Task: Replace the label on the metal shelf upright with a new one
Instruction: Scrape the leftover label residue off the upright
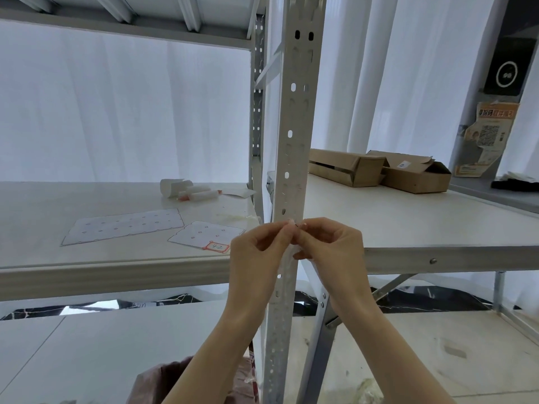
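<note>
A grey perforated metal shelf upright (293, 118) runs top to bottom through the middle of the view. My left hand (259, 252) and my right hand (326, 246) meet in front of it at shelf height, fingertips pinched together on something very small and pale, with a tiny red-and-dark speck (297, 225) between them. What it is cannot be told. On the left shelf lie two label backing sheets, a large one (122, 225) and a smaller one (204, 234) that carries a red-bordered label marked "42" (216, 246).
Rolled white paper and small tubes (186, 189) lie at the back of the left shelf (87, 258). Two open cardboard boxes (379, 169) sit on the right shelf (408, 223). A black device (506, 68) and a printed flyer (484, 135) hang at far right. White curtains hang behind.
</note>
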